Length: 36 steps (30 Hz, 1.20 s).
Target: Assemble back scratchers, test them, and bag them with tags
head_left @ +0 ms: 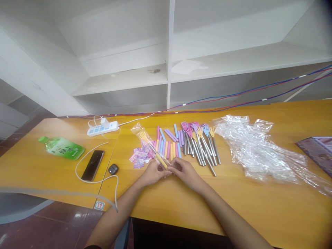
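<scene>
Between my two hands is a yellow back scratcher (161,160) inside a clear plastic sleeve, its claw end pointing up and left. My left hand (153,172) is closed around the handle end from the left. My right hand (184,173) pinches the bottom of the sleeve with thumb and fingers. Just beyond lie pink, blue, yellow and purple foam grips (168,149) in a loose row. Small printed cards (138,157) are heaped to the left, partly under the sleeve. Metal-handled back scratchers (203,145) with coloured claws lie to the right.
A pile of clear plastic sleeves (259,152) covers the right side. On the left are a green bottle (64,148), a phone (93,165), a black earbud case (113,169), a white cable and a power strip (102,128). White shelving (169,52) rises behind the table.
</scene>
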Each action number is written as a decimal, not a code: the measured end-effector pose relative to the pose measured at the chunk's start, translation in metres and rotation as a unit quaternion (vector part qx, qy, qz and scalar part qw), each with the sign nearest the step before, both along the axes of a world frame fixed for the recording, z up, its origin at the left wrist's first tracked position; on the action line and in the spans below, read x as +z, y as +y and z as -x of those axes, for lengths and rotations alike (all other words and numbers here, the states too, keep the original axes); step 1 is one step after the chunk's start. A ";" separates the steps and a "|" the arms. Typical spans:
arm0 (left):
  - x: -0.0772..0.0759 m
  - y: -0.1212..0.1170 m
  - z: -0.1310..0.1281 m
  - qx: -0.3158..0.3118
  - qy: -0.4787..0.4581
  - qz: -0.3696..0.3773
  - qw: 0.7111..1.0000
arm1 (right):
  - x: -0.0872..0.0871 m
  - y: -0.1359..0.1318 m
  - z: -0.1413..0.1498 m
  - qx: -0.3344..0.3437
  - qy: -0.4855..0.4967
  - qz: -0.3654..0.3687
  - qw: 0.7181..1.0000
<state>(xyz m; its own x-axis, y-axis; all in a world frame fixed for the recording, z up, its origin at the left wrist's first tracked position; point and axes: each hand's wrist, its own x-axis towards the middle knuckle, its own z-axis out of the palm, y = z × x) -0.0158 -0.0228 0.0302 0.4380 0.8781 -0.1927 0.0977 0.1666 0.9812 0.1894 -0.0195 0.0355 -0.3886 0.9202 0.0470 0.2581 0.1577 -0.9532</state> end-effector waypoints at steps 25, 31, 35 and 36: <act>-0.002 -0.002 0.007 -0.121 0.007 0.020 0.992 | 0.016 -0.010 0.002 0.122 0.069 0.036 0.989; 0.007 -0.004 0.006 -0.101 0.002 -0.001 0.995 | 0.013 -0.012 0.003 0.119 0.095 0.052 0.987; 0.010 -0.004 0.006 -0.099 -0.007 0.004 0.995 | 0.013 -0.012 0.004 0.118 0.088 0.035 0.988; 0.009 -0.004 0.006 -0.098 -0.009 0.005 0.995 | 0.012 -0.012 0.004 0.118 0.085 0.028 0.989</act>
